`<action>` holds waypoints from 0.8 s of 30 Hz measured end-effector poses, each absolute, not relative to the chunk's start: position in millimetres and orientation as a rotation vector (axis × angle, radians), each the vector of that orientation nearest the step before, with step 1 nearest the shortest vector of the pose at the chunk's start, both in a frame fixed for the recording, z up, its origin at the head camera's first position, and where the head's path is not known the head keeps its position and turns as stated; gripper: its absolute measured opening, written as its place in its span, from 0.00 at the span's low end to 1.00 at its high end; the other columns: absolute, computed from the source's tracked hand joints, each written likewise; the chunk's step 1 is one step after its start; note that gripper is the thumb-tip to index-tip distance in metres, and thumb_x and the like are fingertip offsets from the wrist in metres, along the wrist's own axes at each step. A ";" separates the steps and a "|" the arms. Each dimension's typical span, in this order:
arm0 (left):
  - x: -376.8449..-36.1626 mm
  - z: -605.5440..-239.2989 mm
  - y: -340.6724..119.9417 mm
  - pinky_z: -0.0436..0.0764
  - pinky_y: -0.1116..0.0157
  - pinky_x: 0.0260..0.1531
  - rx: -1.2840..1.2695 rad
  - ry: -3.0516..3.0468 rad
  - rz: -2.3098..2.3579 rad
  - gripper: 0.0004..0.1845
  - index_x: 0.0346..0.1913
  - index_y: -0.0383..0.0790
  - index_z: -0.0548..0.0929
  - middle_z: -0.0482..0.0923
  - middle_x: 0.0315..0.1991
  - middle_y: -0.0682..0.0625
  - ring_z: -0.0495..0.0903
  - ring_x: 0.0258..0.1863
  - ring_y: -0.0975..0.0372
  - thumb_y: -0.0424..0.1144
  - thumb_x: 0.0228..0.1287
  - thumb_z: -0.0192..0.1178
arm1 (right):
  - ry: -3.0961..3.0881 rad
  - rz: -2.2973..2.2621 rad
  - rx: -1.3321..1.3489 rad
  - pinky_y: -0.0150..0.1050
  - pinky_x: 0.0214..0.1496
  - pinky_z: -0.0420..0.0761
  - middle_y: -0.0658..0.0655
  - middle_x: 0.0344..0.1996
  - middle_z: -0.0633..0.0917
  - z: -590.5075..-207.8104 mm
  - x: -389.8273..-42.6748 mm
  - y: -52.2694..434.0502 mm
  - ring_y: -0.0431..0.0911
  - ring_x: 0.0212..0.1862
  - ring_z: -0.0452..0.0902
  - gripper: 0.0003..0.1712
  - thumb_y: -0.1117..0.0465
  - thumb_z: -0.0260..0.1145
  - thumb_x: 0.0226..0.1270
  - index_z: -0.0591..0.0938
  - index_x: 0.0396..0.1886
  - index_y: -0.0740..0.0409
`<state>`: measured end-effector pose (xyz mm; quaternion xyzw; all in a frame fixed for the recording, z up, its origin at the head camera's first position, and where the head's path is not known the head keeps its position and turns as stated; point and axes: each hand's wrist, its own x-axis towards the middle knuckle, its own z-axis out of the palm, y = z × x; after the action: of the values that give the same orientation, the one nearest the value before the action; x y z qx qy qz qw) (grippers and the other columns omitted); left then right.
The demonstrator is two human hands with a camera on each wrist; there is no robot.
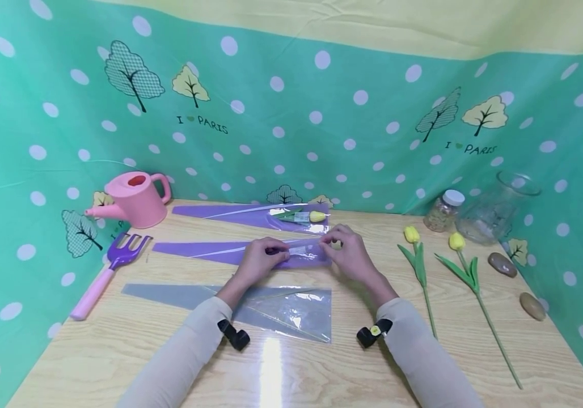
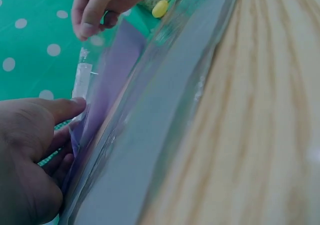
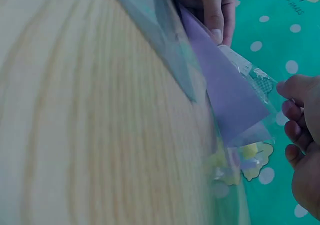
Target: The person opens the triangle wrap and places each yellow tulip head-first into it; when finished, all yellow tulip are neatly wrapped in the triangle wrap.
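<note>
Both hands are at the middle purple wrapping sleeve [image 1: 210, 249], a long tapered bag with a clear front. My left hand [image 1: 262, 259] pinches its upper side near the middle, thumb on the clear film [image 2: 82, 87] and fingers behind. At the wide right end my right hand [image 1: 350, 255] pinches a corner of the film between thumb and forefinger. Seen from the right wrist, the purple backing [image 3: 227, 90] and the film stand slightly apart at that end. A grey sleeve [image 1: 291, 311] lies in front, under the left forearm. Behind lies another purple sleeve [image 1: 220, 212] holding a yellow tulip [image 1: 317, 216].
To the left stand a pink watering can [image 1: 140, 204] and a purple hand fork [image 1: 105, 272]. On the right lie two yellow tulips [image 1: 419, 263] and two brown stones [image 1: 502, 264]. A lidded jar [image 1: 443, 212] and a glass vase [image 1: 490, 212] stand at the back right.
</note>
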<state>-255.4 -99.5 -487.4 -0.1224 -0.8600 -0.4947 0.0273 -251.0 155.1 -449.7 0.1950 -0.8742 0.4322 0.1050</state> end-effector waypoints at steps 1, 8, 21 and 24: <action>-255.6 -487.4 -98.9 0.82 0.53 0.61 -0.377 -2.643 -1.539 0.11 0.46 0.44 0.92 0.90 0.48 0.46 0.86 0.52 0.52 0.37 0.60 0.75 | -2.571 1.288 0.563 0.52 0.49 0.84 0.54 0.39 0.87 -448.7 -250.9 155.1 0.48 0.45 0.81 0.03 0.66 0.74 0.64 0.89 0.38 0.57; -255.7 -487.3 -96.8 0.85 0.54 0.56 -0.340 -2.618 -1.537 0.08 0.43 0.45 0.93 0.91 0.45 0.47 0.87 0.48 0.55 0.38 0.60 0.75 | -2.473 1.498 0.471 0.37 0.47 0.83 0.57 0.43 0.87 -437.7 -243.5 164.6 0.49 0.45 0.82 0.10 0.64 0.75 0.65 0.89 0.46 0.57; -256.1 -488.2 -97.8 0.85 0.56 0.55 -0.321 -2.621 -1.560 0.09 0.43 0.46 0.93 0.91 0.46 0.47 0.88 0.48 0.54 0.37 0.59 0.75 | -2.510 1.630 0.149 0.20 0.54 0.81 0.66 0.50 0.86 -438.6 -193.1 260.1 0.31 0.47 0.83 0.23 0.58 0.71 0.72 0.81 0.60 0.65; -255.8 -489.2 -98.4 0.85 0.56 0.55 -0.318 -2.618 -1.552 0.09 0.43 0.46 0.93 0.91 0.45 0.47 0.88 0.48 0.55 0.38 0.59 0.76 | -2.548 1.582 0.098 0.19 0.54 0.81 0.62 0.50 0.87 -444.2 -177.7 277.6 0.30 0.47 0.82 0.24 0.56 0.70 0.72 0.80 0.61 0.66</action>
<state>-255.8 -98.4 -489.2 -0.1038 -0.8549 -0.5067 0.0406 -177.7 277.6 -444.2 0.0327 -0.8471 0.5257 0.0704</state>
